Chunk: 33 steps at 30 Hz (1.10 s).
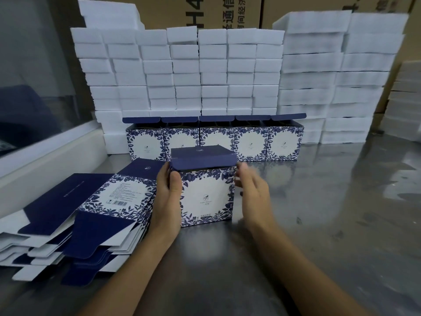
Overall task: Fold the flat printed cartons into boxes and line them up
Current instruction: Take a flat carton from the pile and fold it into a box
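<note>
- Blue-and-white floral print covers the folded box (206, 190), which stands upright on the steel worktop (319, 213) between the two hands.
- Left hand (167, 197) has its grip on the box's left edge: the thumb lies on the printed front face and the fingers wrap round the side.
- Right hand (252, 192) is just beside the box's right edge, fingers loosely spread and blurred, holding nothing; whether the fingertips touch the carton cannot be told.
- Dark blue lid flap (202, 159) of the held box is folded over its top, above both hands.
- Beyond the hands, a row of folded boxes (214, 140) stands side by side with lid flaps raised, five fronts showing, the middle one partly hidden by the held box.
- To the left of the left hand lies a fanned stack of flat cartons (75, 222), the top one showing a barcode panel, its near edge touching the left wrist.
- Behind the row rise stacks of white foam blocks (205, 69), with brown shipping cartons (227, 10) behind those.
</note>
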Tool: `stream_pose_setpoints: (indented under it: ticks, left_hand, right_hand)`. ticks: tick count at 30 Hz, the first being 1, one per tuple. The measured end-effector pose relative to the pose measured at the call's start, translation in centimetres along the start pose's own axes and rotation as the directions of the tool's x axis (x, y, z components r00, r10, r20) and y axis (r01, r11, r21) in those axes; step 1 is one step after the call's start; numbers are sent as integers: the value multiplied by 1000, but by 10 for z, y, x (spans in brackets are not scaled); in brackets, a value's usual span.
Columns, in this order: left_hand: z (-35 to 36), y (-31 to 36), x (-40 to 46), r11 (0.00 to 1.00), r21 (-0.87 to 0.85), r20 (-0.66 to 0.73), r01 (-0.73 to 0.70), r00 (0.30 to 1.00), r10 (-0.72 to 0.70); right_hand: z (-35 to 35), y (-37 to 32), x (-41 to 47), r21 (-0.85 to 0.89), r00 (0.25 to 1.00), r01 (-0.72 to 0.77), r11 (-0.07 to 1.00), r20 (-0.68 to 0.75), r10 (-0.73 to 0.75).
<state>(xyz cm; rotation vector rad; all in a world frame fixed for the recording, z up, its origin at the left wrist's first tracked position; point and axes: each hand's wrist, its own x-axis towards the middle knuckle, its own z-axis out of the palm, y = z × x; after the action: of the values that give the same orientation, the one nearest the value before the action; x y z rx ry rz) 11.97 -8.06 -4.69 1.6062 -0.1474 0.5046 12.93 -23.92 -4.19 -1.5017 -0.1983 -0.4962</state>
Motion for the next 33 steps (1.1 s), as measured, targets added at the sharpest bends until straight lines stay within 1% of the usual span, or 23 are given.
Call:
stream_pose_setpoints:
  ticks: [2,3,4,5,7,9,11,13,14,18,20,22,25,30,32,33]
  left_hand:
    - [-2,0,4,995,-95,-2,5,1000,-5]
    - [-3,2,5,993,-117,-4,-10,1000,10]
    - [-3,4,5,993,-107,-14,-56,998,54]
    - [-3,8,5,991,-62,-23,-115,993,114]
    - [-1,13,3,968,97,-42,-232,971,236]
    - [1,12,3,921,249,-67,-301,943,326]
    - [2,10,4,881,350,-62,-319,930,362]
    - [1,8,4,858,389,-37,-337,924,380]
    - [0,8,3,836,417,-23,-357,915,403]
    - [3,8,-2,742,500,67,-446,875,480]
    - [6,7,-4,715,526,86,-460,866,493]
    - [8,7,-5,702,545,70,-457,860,506]
    - [9,8,-4,711,539,41,-452,857,514]
    - [10,6,-2,711,539,34,-452,855,517]
    - [10,5,-1,705,542,29,-458,848,529]
    - [10,5,-1,704,542,27,-459,847,532]
  right_hand:
    - [2,-8,0,36,1000,-17,999,-26,17]
    - [3,-11,1,27,1000,15,1000,-27,-14]
    - [3,-16,1,14,998,61,998,-14,-61]
    - [4,-18,1,-4,994,107,994,8,-107]
    - [5,-22,-1,-61,980,199,978,36,-197]
    - [8,-19,-5,-183,964,264,947,30,-263]
    - [11,-15,-7,-365,937,337,868,40,-347]
    - [13,-11,-9,-548,905,384,743,65,-420]
    - [14,-10,-9,-608,892,394,689,72,-447]
    - [23,-11,-15,-720,826,455,523,121,-551]
    - [28,-12,-18,-746,808,465,476,137,-573]
    - [29,-13,-19,-750,807,462,473,135,-574]
    - [29,-15,-16,-755,807,457,469,130,-576]
    - [23,-10,-16,-766,820,425,482,100,-564]
    - [19,-4,-13,-750,837,406,522,77,-541]
    - [17,-2,-12,-723,849,395,567,52,-526]
